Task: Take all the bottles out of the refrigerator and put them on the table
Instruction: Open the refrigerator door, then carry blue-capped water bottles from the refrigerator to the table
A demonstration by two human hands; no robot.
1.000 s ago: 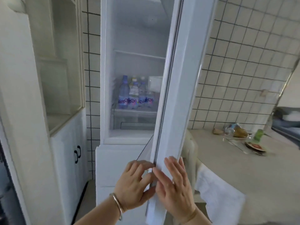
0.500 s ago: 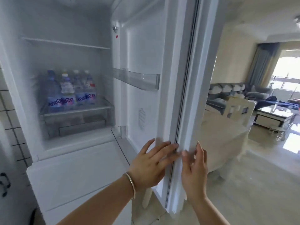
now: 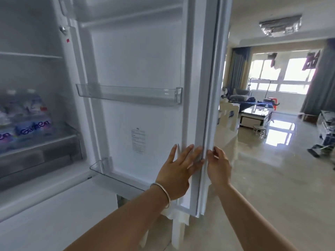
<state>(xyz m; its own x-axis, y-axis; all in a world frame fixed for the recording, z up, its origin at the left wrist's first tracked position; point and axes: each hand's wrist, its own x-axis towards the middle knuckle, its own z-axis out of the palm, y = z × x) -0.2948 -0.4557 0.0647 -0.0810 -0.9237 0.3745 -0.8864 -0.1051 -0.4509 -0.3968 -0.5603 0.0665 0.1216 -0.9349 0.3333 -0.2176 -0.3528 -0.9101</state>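
Several water bottles (image 3: 30,120) with blue and purple labels stand blurred on a glass shelf at the far left, inside the open refrigerator. The white refrigerator door (image 3: 145,66) is swung wide and fills the middle of the view. My left hand (image 3: 179,171), with a bracelet on its wrist, presses flat with straight fingers against the inner side of the door's free edge. My right hand (image 3: 220,165) is on the outer side of that edge, with its fingertips curled round it. Both hands are well to the right of the bottles.
A clear door bin (image 3: 130,96) and a lower one (image 3: 107,169) stick out of the door's inner face. A drawer (image 3: 39,160) sits under the bottle shelf. A white table leg (image 3: 178,232) shows below the door. Beyond are a white chair (image 3: 229,115), a coffee table (image 3: 253,115) and glossy floor (image 3: 272,187).
The door has swung further open to the right with both hands on its edge. My view has turned right, so the bottles have slid to the far left.
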